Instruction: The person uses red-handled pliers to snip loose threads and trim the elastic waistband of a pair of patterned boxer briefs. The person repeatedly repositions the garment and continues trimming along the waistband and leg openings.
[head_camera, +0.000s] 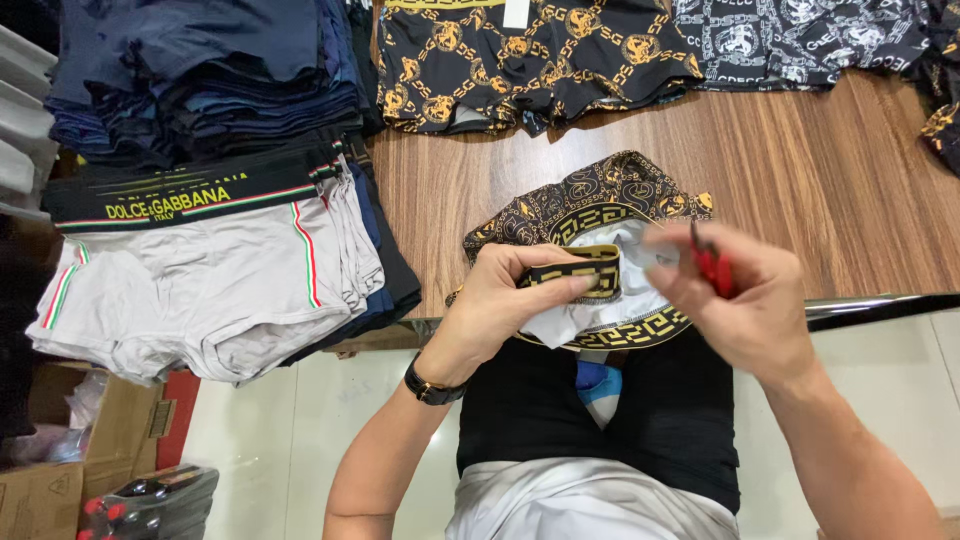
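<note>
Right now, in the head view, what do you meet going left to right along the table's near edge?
Grey briefs stack → left hand pinching a black-and-gold waistband → right hand holding a small red tool → bare table.

Red tool (712, 268) mostly hidden inside blurred right hand (740, 300)

Brown wood-grain table (800, 190) with metal edge, pale tiled floor (270, 420), cardboard box (60, 480) lower left.

1 head-worn view, steeply down, close over table edge (860, 305)
</note>
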